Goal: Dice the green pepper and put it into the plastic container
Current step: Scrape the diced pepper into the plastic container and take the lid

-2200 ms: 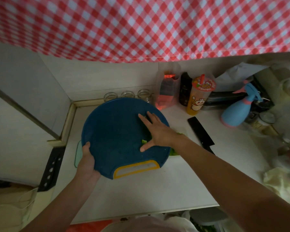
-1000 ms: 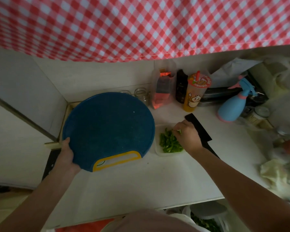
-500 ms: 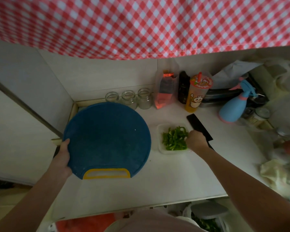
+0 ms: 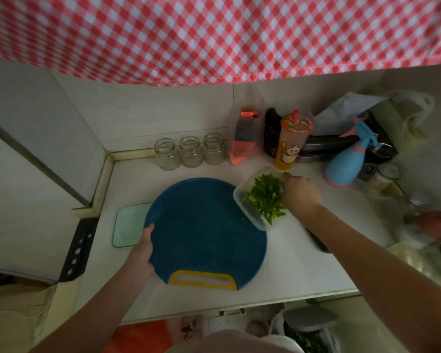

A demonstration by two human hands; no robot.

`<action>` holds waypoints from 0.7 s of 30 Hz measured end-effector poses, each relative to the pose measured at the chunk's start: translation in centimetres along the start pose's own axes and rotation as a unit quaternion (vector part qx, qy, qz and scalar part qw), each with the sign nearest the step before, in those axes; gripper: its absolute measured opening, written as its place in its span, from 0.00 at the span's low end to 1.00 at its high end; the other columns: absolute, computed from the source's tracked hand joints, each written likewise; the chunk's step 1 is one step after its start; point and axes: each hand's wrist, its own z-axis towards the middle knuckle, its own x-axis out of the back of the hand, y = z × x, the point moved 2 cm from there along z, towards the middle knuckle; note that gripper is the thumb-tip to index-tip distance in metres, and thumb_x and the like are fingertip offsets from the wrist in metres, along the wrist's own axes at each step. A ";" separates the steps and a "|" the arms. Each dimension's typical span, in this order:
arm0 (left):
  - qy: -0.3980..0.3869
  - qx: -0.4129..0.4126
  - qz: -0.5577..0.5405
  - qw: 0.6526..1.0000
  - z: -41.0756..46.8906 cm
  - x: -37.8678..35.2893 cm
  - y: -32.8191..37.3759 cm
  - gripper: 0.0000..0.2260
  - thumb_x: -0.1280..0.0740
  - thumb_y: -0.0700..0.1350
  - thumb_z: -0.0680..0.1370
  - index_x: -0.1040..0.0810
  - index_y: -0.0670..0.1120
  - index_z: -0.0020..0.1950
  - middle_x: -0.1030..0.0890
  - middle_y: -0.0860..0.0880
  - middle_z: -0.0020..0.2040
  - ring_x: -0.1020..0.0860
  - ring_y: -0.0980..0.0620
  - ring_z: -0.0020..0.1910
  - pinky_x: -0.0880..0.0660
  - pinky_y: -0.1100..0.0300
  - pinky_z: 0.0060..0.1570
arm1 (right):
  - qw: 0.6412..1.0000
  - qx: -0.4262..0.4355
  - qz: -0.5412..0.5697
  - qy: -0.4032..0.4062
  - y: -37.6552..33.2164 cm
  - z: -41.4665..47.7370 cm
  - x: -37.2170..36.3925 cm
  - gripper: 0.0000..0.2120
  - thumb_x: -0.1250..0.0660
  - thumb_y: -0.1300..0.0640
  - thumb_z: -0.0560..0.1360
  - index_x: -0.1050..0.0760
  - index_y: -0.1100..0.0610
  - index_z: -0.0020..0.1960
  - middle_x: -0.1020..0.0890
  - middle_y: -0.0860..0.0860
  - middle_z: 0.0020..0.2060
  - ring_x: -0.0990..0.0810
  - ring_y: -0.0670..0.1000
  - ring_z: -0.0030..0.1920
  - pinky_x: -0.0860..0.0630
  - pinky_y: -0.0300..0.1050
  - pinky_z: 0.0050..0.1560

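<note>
Glass jars (image 4: 190, 151) (three abreast), cup (image 4: 292, 146) and spray bottle (image 4: 344, 164) line the wall (image 4: 163, 115).

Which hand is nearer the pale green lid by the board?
Left. The left hand grips the cutting board just beside the lid; the right hand holds the plastic container across the board.

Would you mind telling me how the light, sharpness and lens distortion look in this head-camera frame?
Head view: dim and soft throughout, with no glare; the checked cloth is brightest, the blue cutting board dark. Head view too: the wide lens bows the cloth's hem and the front edge of the counter, and the diced pepper in the plastic container blurs into one green mass.
</note>
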 end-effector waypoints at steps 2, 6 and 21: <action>-0.002 0.006 -0.011 1.000 -0.1 -0.9 -1.0 0.19 0.44 0.57 0.80 0.27 0.46 0.63 0.24 0.43 0.61 0.24 0.42 0.54 0.26 0.49 0.49 | 1.000 -0.009 0.014 -0.004 -0.2 -0.3 -0.1 0.16 0.43 0.66 0.77 0.32 0.59 0.64 0.21 0.57 0.47 0.21 0.57 0.44 0.24 0.47 0.39; 0.016 0.023 -0.029 0.999 -0.3 -2.0 -2.4 0.18 0.43 0.54 0.81 0.28 0.45 0.63 0.24 0.44 0.60 0.25 0.43 0.55 0.27 0.47 0.51 | 0.987 -0.080 0.123 -0.063 0.3 -0.4 -1.6 0.12 0.40 0.66 0.75 0.26 0.62 0.58 0.20 0.57 0.47 0.20 0.55 0.43 0.23 0.44 0.38; 0.041 0.039 0.452 0.890 2.3 -0.1 -1.3 0.21 0.42 0.54 0.80 0.26 0.35 0.55 0.18 0.39 0.38 0.17 0.43 0.35 0.21 0.56 0.31 | 0.961 -0.089 0.247 -0.091 0.0 -0.1 -5.3 0.13 0.43 0.64 0.76 0.21 0.58 0.54 0.19 0.59 0.46 0.19 0.57 0.44 0.21 0.47 0.43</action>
